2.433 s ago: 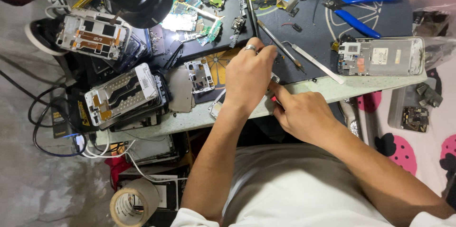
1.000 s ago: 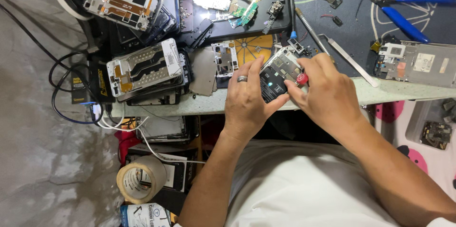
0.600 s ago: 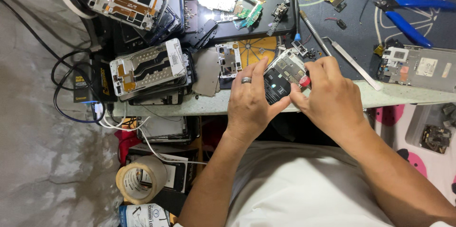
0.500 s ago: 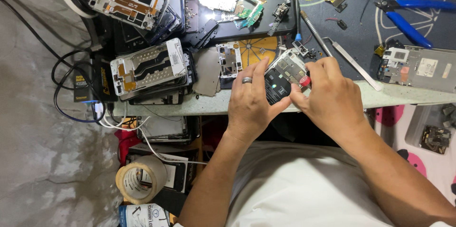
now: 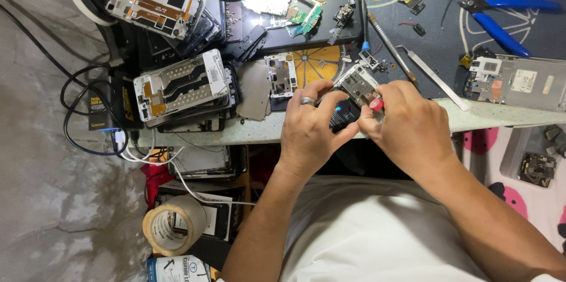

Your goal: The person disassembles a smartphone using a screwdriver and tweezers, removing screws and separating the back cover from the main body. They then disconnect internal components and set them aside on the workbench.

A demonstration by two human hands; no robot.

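My left hand (image 5: 309, 131), with a ring on one finger, grips a small opened phone frame (image 5: 355, 90) at the front edge of the workbench (image 5: 495, 117). The frame's metal inside faces up and its dark part sits against my palm. My right hand (image 5: 413, 125) is closed on a red-capped screwdriver (image 5: 376, 104), whose tip rests on the frame. Both hands touch each other over the bench edge.
A stack of stripped phone frames (image 5: 183, 87) lies left of my hands, more frames (image 5: 156, 2) behind. Blue-handled pliers (image 5: 501, 19), a metal spudger (image 5: 433, 78), another tool (image 5: 389, 40) and a phone chassis (image 5: 522, 81) lie right. A tape roll (image 5: 171, 223) and cables (image 5: 88, 123) sit below left.
My left hand has picked up the phone frame from the bench, and both hands now work on it. Over the last second they shifted slightly right; the view moved in closer.
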